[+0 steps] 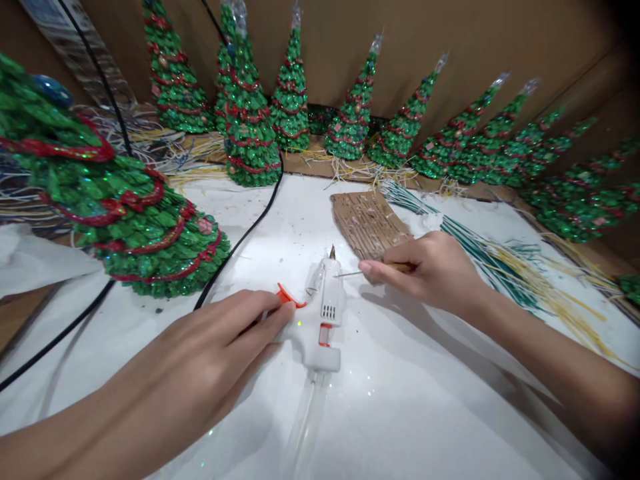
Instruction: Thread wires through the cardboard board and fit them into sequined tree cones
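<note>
A white glue gun (331, 293) lies on the white table surface (390, 400), its metal nozzle pointing away and a clear glue stick (306, 420) running out of its back. My left hand (215, 353) is closed around the gun's handle, with its fingers at the orange trigger (289, 295). In my right hand (425, 270) is a thin metal tool (403, 267) with a wooden-looking handle, pinched between thumb and fingers. The tool's tip points left and reaches the side of the gun's front part. Just beyond my right hand lies a ridged piece of cardboard (367, 220).
A large decorated green tree (150, 220) stands at the left, beside a black cable (245, 237). More small trees (350, 120) line the back and right. Green wires (480, 260) and yellow wires lie at the right. White crumpled sheeting (35, 260) is at the left edge.
</note>
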The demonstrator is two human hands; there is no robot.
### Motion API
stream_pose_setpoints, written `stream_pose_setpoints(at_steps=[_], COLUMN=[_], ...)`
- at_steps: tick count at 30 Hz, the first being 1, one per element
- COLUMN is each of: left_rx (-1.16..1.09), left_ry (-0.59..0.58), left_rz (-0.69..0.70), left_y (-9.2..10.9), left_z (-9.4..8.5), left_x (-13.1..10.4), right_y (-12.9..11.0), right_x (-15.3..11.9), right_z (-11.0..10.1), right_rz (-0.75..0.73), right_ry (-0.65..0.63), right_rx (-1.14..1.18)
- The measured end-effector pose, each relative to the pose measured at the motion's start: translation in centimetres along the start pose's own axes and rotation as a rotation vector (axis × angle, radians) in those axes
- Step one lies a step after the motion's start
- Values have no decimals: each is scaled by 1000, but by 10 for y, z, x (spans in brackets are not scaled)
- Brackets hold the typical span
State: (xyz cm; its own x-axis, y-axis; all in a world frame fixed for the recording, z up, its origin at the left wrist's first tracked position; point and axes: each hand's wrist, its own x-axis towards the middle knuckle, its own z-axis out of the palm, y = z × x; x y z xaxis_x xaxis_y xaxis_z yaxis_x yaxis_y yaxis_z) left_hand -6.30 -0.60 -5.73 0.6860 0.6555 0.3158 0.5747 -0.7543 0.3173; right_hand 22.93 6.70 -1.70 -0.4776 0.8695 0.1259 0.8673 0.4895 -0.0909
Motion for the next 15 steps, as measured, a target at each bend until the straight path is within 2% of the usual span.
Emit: stream_pose_setpoints(at_steps=[15], left_rx=[3], left_ry=[-4], left_rz=[-13], left_y=[-1], left_z=[1], left_x=[-2], right_y=[-2], right_x=[-5], right_z=[0], right_rz=[-39], right_ry=[-21], right_rx=[51])
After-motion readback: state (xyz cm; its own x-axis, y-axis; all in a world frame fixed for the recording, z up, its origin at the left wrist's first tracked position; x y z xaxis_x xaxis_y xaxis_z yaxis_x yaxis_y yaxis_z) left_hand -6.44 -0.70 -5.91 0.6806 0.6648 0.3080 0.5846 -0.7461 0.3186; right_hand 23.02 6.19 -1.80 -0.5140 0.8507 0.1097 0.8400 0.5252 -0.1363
